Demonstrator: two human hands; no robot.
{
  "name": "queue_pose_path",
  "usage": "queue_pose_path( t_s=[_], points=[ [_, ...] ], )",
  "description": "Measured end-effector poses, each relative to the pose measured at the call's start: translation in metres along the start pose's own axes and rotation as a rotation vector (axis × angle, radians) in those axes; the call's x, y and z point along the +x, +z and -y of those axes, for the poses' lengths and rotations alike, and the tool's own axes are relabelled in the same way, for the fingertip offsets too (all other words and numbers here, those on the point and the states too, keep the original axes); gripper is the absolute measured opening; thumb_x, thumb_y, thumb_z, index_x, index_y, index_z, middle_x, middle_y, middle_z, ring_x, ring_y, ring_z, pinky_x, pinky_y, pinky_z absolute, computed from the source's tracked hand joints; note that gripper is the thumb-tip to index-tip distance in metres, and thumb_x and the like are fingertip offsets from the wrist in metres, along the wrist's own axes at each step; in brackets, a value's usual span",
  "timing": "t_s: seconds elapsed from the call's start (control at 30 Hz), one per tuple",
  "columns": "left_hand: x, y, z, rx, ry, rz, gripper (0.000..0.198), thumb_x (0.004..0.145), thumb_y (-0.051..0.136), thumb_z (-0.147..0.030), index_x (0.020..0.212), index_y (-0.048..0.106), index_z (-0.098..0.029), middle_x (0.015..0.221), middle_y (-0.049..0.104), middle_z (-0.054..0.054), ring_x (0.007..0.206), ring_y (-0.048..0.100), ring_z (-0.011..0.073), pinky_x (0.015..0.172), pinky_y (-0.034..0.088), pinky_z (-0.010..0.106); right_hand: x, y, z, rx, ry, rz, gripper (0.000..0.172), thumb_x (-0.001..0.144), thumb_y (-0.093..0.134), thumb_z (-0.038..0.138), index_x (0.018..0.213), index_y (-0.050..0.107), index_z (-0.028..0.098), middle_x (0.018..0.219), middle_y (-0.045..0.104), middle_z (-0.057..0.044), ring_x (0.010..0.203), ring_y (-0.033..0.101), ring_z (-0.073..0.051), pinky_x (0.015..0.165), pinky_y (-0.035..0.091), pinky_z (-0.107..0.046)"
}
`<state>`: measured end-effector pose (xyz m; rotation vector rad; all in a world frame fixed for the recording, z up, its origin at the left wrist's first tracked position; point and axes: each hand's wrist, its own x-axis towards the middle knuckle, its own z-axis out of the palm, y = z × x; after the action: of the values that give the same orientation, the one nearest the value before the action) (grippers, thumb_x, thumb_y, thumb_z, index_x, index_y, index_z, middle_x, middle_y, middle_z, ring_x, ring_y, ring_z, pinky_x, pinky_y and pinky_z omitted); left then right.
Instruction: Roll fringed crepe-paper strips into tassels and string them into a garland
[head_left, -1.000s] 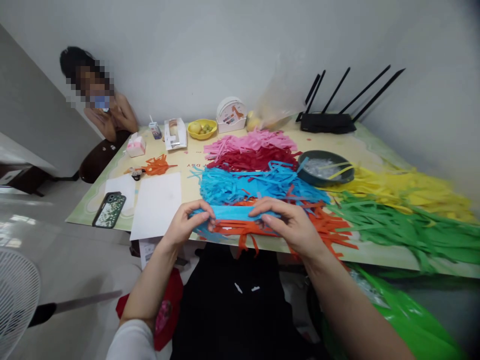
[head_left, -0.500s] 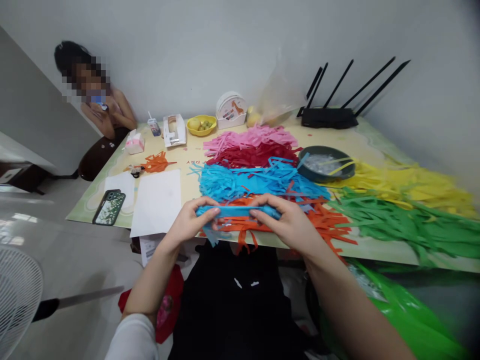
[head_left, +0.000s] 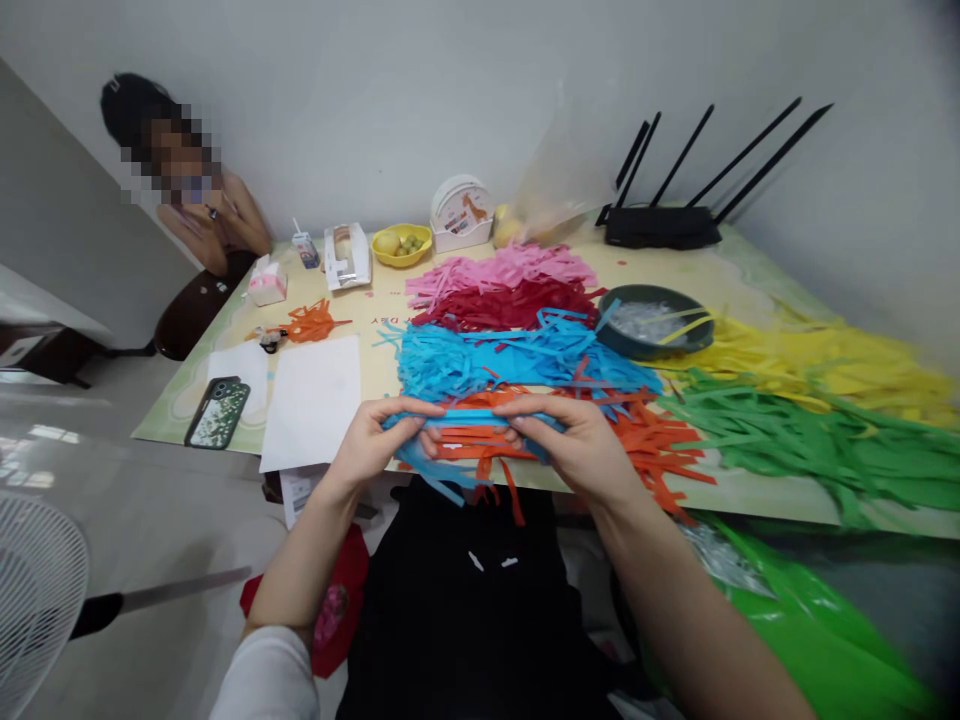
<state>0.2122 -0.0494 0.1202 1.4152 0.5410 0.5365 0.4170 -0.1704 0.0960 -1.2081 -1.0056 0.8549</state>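
A narrow folded blue paper strip is stretched level between my two hands at the table's front edge. My left hand pinches its left end, and fringe dangles below the fingers. At the right end, my right hand grips it between thumb and fingers. Beneath the strip lies orange fringed paper. Behind it are piles of blue fringe, dark red fringe and pink fringe.
Green fringe and yellow fringe cover the right side beside a dark bowl. A black router stands behind. White paper and a phone lie left. A person sits far left.
The blue strip looks thinner and more folded between my hands, with the fingertips slightly closer together. More blue fringe hangs under my left hand. The camera view has shifted slightly.
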Motion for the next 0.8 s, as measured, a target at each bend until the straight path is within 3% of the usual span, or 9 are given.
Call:
queue_pose_path(
  t_s=[0.1,0.23,0.33,0.43,0.53,0.63,0.8],
  points=[
    [0.001,-0.003,0.002,-0.047,0.021,0.029,0.015,0.081,0.067,-0.026,0.084,0.069,-0.011,0.067,0.069,0.004,0.06,0.067,0.0128,0.058,0.054,0.022,0.0,-0.001,-0.002,-0.007,-0.047,0.026,0.013,0.081,0.068,0.029,0.082,0.076,0.019,0.076,0.073,-0.005,0.065,0.068,-0.014,0.059,0.055,-0.024],
    [-0.001,0.0,0.0,0.006,0.047,-0.015,0.019,0.082,0.07,-0.03,0.079,0.059,-0.014,0.068,0.067,0.001,0.057,0.064,0.0107,0.058,0.053,0.021,-0.002,-0.002,0.008,-0.204,-0.227,0.087,0.015,0.087,0.061,0.026,0.084,0.074,0.019,0.084,0.074,-0.005,0.075,0.069,-0.016,0.068,0.055,-0.026],
    [-0.002,0.002,-0.002,0.203,0.086,-0.074,0.019,0.083,0.068,-0.03,0.089,0.057,-0.016,0.068,0.066,-0.001,0.056,0.064,0.0101,0.059,0.052,0.021,-0.005,0.0,0.014,-0.393,-0.307,0.042,0.012,0.088,0.061,0.025,0.083,0.071,0.02,0.082,0.073,-0.004,0.078,0.069,-0.017,0.074,0.054,-0.028],
    [-0.001,0.002,-0.003,0.489,0.184,-0.088,0.021,0.087,0.064,-0.03,0.104,0.063,-0.017,0.084,0.071,0.003,0.069,0.069,0.0126,0.069,0.053,0.023,-0.007,0.004,0.014,-0.564,-0.275,-0.043,0.018,0.088,0.061,0.026,0.103,0.069,0.021,0.101,0.074,-0.005,0.092,0.07,-0.02,0.083,0.053,-0.03],
    [-0.001,0.002,-0.003,0.657,0.24,-0.079,0.014,0.089,0.06,-0.028,0.095,0.067,-0.018,0.087,0.073,0.004,0.079,0.07,0.0146,0.076,0.053,0.024,-0.008,0.006,0.012,-0.646,-0.234,-0.076,0.019,0.089,0.059,0.027,0.104,0.069,0.021,0.105,0.074,-0.006,0.099,0.069,-0.022,0.086,0.052,-0.032],
    [-0.001,0.002,-0.002,0.559,0.21,-0.086,0.013,0.089,0.062,-0.029,0.087,0.064,-0.016,0.082,0.073,0.004,0.08,0.071,0.0162,0.075,0.054,0.025,-0.008,0.006,0.012,-0.595,-0.168,-0.076,0.012,0.087,0.06,0.029,0.089,0.068,0.02,0.092,0.074,-0.006,0.089,0.07,-0.022,0.08,0.054,-0.032],
    [-0.003,0.003,0.0,0.146,0.062,-0.044,0.02,0.084,0.068,-0.032,0.093,0.066,-0.013,0.077,0.074,0.005,0.069,0.072,0.0173,0.068,0.059,0.029,-0.007,0.006,0.014,-0.193,0.011,0.011,0.022,0.085,0.065,0.038,0.092,0.07,0.018,0.079,0.074,-0.005,0.071,0.071,-0.018,0.066,0.058,-0.029]
  ],
)
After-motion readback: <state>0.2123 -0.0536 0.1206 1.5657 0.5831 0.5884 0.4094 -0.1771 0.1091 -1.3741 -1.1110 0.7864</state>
